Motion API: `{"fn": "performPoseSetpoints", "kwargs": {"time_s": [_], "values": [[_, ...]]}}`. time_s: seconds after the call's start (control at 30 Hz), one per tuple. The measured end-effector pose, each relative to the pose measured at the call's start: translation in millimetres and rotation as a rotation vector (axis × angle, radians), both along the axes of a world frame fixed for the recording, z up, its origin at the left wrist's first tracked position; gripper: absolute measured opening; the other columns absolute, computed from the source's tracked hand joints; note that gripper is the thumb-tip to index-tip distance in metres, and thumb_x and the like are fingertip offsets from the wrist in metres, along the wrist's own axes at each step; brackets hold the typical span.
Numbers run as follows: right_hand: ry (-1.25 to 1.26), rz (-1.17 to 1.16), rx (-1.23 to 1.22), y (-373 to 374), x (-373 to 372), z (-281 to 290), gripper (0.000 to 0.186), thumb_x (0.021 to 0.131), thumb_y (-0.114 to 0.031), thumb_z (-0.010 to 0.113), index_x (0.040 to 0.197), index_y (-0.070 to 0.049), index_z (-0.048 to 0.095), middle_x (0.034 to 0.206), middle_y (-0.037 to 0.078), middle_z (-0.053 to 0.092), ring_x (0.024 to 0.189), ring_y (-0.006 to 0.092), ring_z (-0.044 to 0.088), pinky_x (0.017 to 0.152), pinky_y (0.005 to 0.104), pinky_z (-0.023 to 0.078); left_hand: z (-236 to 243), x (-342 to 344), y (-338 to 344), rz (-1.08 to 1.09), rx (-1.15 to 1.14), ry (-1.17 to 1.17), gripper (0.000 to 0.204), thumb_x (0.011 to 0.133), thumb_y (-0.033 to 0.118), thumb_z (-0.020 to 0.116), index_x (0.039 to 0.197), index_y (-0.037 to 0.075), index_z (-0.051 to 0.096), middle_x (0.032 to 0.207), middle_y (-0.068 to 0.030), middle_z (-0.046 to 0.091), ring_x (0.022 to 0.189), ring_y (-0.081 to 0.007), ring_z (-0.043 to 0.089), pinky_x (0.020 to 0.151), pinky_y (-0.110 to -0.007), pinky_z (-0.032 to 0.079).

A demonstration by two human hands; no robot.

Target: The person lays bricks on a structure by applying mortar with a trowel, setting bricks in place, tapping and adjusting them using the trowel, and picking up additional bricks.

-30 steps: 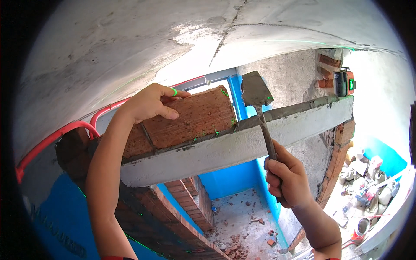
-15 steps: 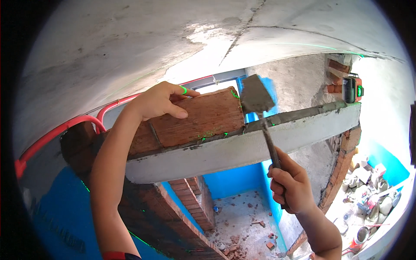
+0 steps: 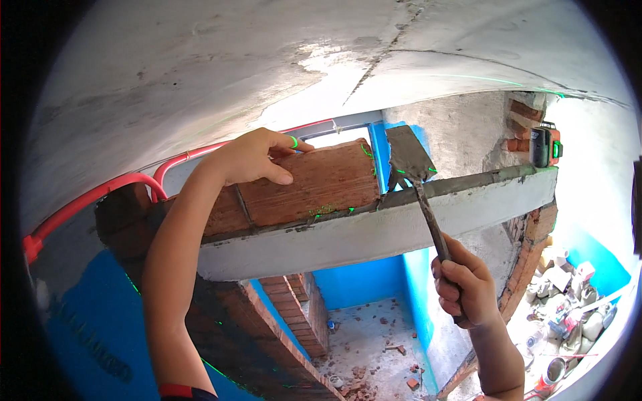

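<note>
My left hand (image 3: 257, 157) grips a red brick (image 3: 314, 184) at its upper edge, thumb on its face. The brick stands on the mortar-topped pale beam (image 3: 314, 244), beside another brick (image 3: 224, 214). My right hand (image 3: 468, 281) holds a trowel (image 3: 435, 224) by its handle, with the broad, mortar-coated blade (image 3: 408, 150) raised just right of the brick. Whether blade and brick touch is unclear. Green laser marks fall on the brick, blade and my left hand.
An orange-black laser level (image 3: 545, 146) sits at the beam's right end. Red pipes (image 3: 100, 194) run behind at left, under a low ceiling (image 3: 221, 60). Brick pillars (image 3: 294, 311) and a rubble-strewn floor (image 3: 361, 344) lie below, with piled sacks and containers (image 3: 572, 301) at lower right.
The scene has shifted slightly right and down in the view. The trowel has shifted slightly against the brick's end; my left hand keeps its place on the brick.
</note>
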State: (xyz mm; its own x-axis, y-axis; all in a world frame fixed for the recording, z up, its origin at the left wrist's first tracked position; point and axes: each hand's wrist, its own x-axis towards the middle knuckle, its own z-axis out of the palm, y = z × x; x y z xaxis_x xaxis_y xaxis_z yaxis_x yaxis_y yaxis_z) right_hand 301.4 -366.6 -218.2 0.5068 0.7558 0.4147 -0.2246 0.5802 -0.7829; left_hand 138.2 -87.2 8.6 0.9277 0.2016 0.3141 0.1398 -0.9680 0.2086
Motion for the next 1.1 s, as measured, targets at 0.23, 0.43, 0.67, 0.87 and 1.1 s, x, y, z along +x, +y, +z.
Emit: {"fn": "performPoseSetpoints", "kwargs": {"time_s": [0.23,0.43,0.67,0.87,1.1], "values": [[0.207,0.276,0.224,-5.8,5.5,-16.2,0.052,0.098,-0.009,0.043,0.146,0.001,0.027,0.088,0.009,0.048,0.049,0.0030,0.033,0.032,0.0163,0.027,-16.3,-12.3,-20.7,0.066,0.199,-0.143,0.046,0.074,0.007,0.073,0.120,0.008,0.065,0.119,-0.0128,0.064,0.112,-0.0265,0.059,0.098,-0.038,0.045],[0.215,0.228,0.211,-5.5,-1.2,-20.5,0.052,0.098,-0.009,0.043,0.146,0.000,0.027,0.089,0.009,0.049,0.048,0.0040,0.034,0.033,0.0177,0.029,-77.8,-29.8,-37.4,-0.079,0.479,-0.691,0.031,0.077,0.009,0.072,0.108,0.005,0.067,0.117,-0.0142,0.064,0.111,-0.0297,0.061,0.099,-0.041,0.045],[-0.061,-0.017,0.009,28.8,-11.2,-52.6,0.057,0.100,-0.010,0.044,0.152,-0.008,0.020,0.096,0.006,0.051,0.056,0.0080,0.044,0.043,0.0217,0.038,-236.1,-76.4,-78.3,-0.207,0.156,-0.624,0.015,0.075,0.009,0.074,0.090,0.009,0.070,0.101,-0.0104,0.070,0.102,-0.0260,0.066,0.097,-0.047,0.045],[-0.117,-0.056,0.021,77.1,-19.2,-128.9,0.059,0.101,-0.015,0.047,0.153,-0.012,0.018,0.096,0.004,0.051,0.064,0.0090,0.048,0.053,0.0229,0.042,-364.8,-84.1,-71.0,-0.056,-0.191,-0.558,0.011,0.083,0.009,0.070,0.093,0.007,0.069,0.098,-0.0116,0.070,0.095,-0.0258,0.068,0.094,-0.045,0.048],[0.021,-0.016,-0.080,76.4,-51.8,-210.1,0.051,0.100,-0.018,0.047,0.145,-0.004,0.030,0.083,0.005,0.051,0.055,0.0109,0.047,0.047,0.0242,0.038,-441.8,-127.3,-79.5,0.213,-0.459,-0.465,0.009,0.085,0.007,0.070,0.091,0.001,0.069,0.092,-0.0134,0.069,0.076,-0.0246,0.068,0.068,-0.033,0.055]]}}
